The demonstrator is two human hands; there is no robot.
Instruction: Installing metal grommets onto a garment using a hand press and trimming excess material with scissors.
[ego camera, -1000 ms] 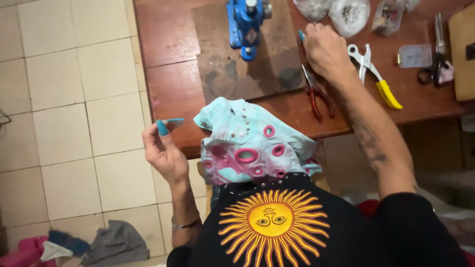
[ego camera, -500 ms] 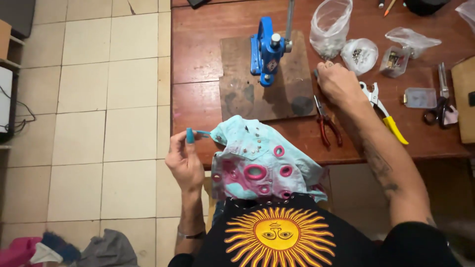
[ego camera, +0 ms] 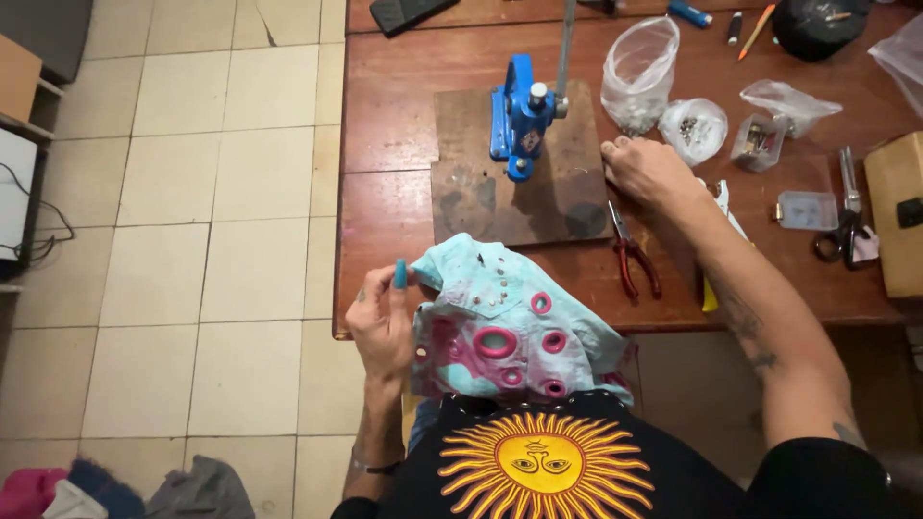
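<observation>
My left hand [ego camera: 385, 327] pinches the left edge of a light blue and pink cloth [ego camera: 510, 327] with pink rings and small metal studs, held in my lap at the table's front edge. My right hand [ego camera: 649, 173] rests with curled fingers on the wooden table [ego camera: 394, 135], at the right edge of a dark board [ego camera: 481, 197]. On that board stands a blue hand press [ego camera: 521, 113]. Red-handled pliers [ego camera: 635, 252] lie just below my right hand. Whether that hand holds anything small is hidden.
Clear bags of small metal parts [ego camera: 639, 72], a little plastic box [ego camera: 806, 210], scissors [ego camera: 846, 216] and a yellow-handled tool [ego camera: 710, 293] lie on the table's right side. A tan box [ego camera: 896, 211] stands at the right edge. Pale floor tiles [ego camera: 192, 240] lie left, with clothes [ego camera: 115, 490] at bottom left.
The view has tilted up and shifted, showing more of the table. My right hand moved from the pliers up to the board's right edge. My left hand has closed on the cloth's edge.
</observation>
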